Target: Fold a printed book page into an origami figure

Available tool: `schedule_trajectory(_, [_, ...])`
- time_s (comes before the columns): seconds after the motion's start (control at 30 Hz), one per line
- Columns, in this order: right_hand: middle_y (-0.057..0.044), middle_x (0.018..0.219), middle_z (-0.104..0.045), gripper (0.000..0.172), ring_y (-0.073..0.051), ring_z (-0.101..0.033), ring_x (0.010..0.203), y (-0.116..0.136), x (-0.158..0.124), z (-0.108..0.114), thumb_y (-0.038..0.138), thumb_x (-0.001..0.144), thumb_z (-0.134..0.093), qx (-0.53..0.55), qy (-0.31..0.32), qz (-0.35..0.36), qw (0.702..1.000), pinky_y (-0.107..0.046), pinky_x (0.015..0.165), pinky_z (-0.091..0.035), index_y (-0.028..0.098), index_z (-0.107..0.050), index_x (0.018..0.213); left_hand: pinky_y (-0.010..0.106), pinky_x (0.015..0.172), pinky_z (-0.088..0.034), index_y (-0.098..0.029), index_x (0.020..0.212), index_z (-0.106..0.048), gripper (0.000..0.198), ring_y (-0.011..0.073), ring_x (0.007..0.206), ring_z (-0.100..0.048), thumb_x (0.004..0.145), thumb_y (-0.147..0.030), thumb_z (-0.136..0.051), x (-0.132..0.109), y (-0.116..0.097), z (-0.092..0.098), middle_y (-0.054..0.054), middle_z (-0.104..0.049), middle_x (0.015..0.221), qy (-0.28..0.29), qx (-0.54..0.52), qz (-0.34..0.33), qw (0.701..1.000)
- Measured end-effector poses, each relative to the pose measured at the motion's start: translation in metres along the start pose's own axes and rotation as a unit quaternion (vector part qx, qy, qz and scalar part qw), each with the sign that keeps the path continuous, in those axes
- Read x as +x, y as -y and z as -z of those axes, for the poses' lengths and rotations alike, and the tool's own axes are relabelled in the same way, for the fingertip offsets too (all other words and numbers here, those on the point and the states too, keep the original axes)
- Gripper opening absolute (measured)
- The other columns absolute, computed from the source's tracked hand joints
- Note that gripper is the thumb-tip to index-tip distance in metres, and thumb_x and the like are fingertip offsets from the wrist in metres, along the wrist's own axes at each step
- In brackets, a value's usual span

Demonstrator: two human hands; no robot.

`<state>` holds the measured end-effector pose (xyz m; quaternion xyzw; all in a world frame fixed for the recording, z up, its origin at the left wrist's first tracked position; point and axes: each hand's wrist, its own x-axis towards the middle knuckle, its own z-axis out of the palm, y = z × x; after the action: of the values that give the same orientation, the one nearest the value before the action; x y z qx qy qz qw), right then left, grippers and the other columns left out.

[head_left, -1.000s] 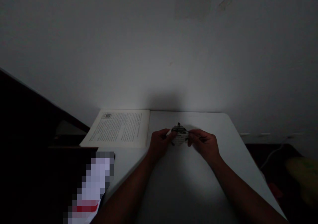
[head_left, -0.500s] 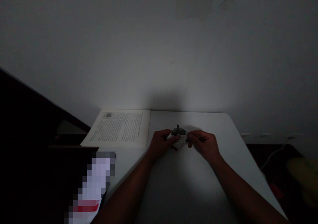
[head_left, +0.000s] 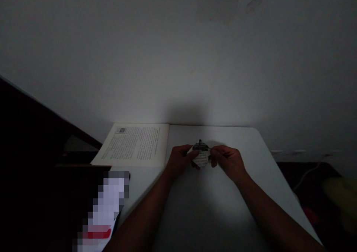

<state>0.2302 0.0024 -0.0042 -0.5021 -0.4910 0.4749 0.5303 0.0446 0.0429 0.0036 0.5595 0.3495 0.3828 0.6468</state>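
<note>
A small piece of folded printed paper [head_left: 203,159], with lines of text and a dark printed patch, is held up between my two hands over the white table. My left hand [head_left: 180,162] grips its left side, thumb lying across the front and fingers behind. On the opposite side, my right hand [head_left: 229,160] pinches the right corner between thumb and fingers. A small dark loop [head_left: 200,142] sticks up at the paper's top edge; the dim light hides what it is.
Pages of printed text [head_left: 136,144] lie on the back left of the white table [head_left: 223,222]. A pixelated screen-like object [head_left: 107,203] is at the left edge. A pale wall [head_left: 178,58] rises behind the table. A cable [head_left: 305,175] hangs at the right.
My left thumb has shifted slightly up on the front of the folded paper, so more of its text shows. My right hand keeps its pinch at nearly the same place.
</note>
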Motion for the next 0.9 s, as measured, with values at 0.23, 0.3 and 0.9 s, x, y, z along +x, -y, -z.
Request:
schedule_trajectory(0.23, [-0.001,0.053,-0.063,0.024,-0.012,-0.055,0.043,-0.0057,0.0011,0.0019,0.038,0.075,-0.068,0.024,-0.012,-0.004,1.000,-0.026,0.046,-0.047,0.014,-0.067,0.077,0.022,0.044,-0.050,-0.009,0.087,-0.068,0.035,0.0111,0.047,-0.059,0.074,-0.042,-0.067,-0.0010,0.0041,-0.0042,0.004,-0.066,0.067,-0.052,0.017,0.013,0.998])
schedule_trajectory(0.3, [-0.001,0.053,-0.063,0.024,-0.011,-0.055,0.043,-0.0050,0.0012,0.0014,0.038,0.075,-0.069,0.023,-0.021,-0.006,0.999,-0.026,0.046,-0.046,0.014,-0.067,0.076,0.021,0.043,-0.049,-0.010,0.082,-0.067,0.033,0.0107,0.046,-0.058,0.073,-0.042,-0.068,-0.0017,0.0039,-0.0058,0.004,-0.066,0.066,-0.070,0.031,0.022,0.997])
schedule_trajectory(0.9, [0.000,0.054,-0.064,0.023,-0.010,-0.054,0.042,-0.0021,0.0035,0.0000,0.037,0.073,-0.069,0.016,-0.033,0.003,0.999,-0.024,0.044,-0.045,0.014,-0.067,0.077,0.018,0.042,-0.047,-0.012,0.079,-0.066,0.033,0.0087,0.046,-0.057,0.075,-0.045,-0.065,-0.0003,0.0046,-0.0068,0.001,-0.065,0.063,-0.090,0.090,-0.006,0.992])
